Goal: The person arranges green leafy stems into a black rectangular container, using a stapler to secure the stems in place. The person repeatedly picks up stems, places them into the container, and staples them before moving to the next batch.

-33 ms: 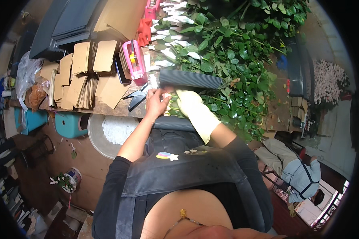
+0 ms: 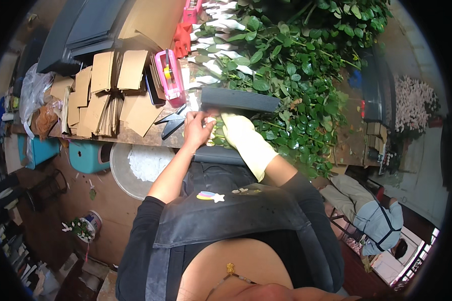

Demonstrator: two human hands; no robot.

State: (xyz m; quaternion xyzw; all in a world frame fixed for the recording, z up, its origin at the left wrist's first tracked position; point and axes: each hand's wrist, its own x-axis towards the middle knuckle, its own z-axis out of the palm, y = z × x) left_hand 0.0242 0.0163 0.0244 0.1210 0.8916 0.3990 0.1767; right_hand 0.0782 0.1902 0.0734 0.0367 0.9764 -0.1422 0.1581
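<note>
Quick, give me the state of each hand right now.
Left hand: bare, fingers curled shut on a small white piece; what it is cannot be told.
Right hand: in a yellow glove, at the flower stems; grip cannot be told.

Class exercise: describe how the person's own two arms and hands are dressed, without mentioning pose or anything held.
The left hand is bare, with a black sleeve ending above the elbow. The right hand wears a pale yellow rubber glove reaching partway up the forearm, and a dark sleeve covers the upper arm.
</note>
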